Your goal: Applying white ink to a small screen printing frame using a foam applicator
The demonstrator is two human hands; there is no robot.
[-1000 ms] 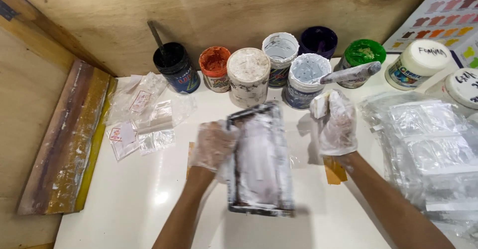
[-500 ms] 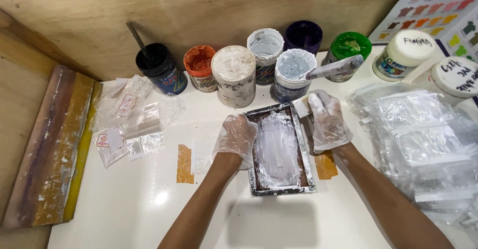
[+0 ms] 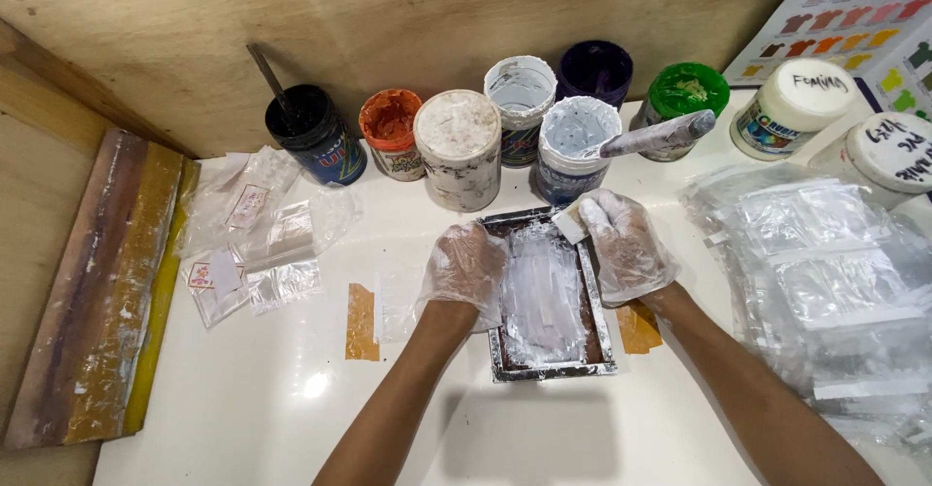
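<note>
A small metal-edged screen frame lies flat on the white table, its mesh smeared with white paste. My left hand, in a thin clear glove, grips the frame's left rail. My right hand, also gloved, pinches a small white scraper card at the frame's far right corner. An open jar of pale paste with a coated spatula resting across it stands just beyond the frame.
Behind the frame is a row of paint jars: black, orange, white-lidded, purple, green. A heap of clear bags fills the right; small bags and a wooden squeegee lie left.
The frame, held up and tilted a second ago, now lies flat on the table. My right hand has come to its far right corner with the card.
</note>
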